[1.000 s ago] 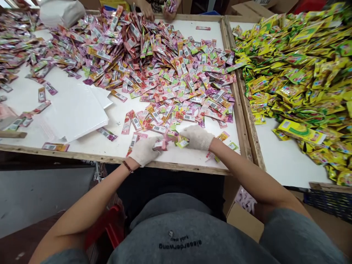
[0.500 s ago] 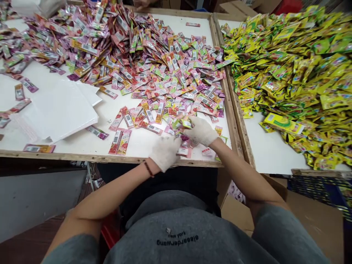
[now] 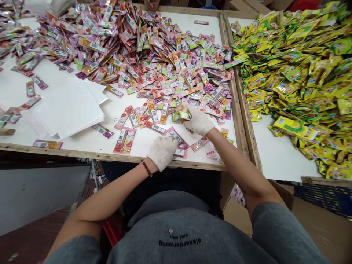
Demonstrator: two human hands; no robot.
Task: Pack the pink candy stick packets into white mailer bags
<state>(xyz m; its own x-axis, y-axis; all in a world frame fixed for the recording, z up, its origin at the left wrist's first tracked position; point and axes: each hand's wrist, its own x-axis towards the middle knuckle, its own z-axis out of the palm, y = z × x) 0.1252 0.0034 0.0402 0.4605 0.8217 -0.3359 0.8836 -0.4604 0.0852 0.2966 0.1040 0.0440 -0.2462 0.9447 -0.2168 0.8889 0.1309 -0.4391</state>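
Note:
My left hand (image 3: 162, 153), in a white knitted glove, is closed at the table's front edge. A purple stick sachet (image 3: 178, 138) and a pink stick sachet (image 3: 180, 152) stick out past its fingertips. Up and to the right, my gloved right hand (image 3: 199, 121) closes on a green stick sachet (image 3: 184, 115) with its fingers partly hidden. A pink sachet (image 3: 199, 144) lies just below that hand. Left of my hands, two sachets (image 3: 124, 140) lie side by side. Loose sachets (image 3: 154, 112) are spread in front, below a large heap (image 3: 129, 40).
White flat bags (image 3: 68, 106) lie at the left. A wooden divider (image 3: 238, 99) separates the table from a section heaped with yellow packets (image 3: 297, 73). A wooden rim (image 3: 110, 157) runs along the front. Another person's hand (image 3: 151, 4) shows at the far edge.
My left hand has drawn a little left with its sachets. My right hand has moved up and left with the green one, away from my left. The view has shifted slightly.

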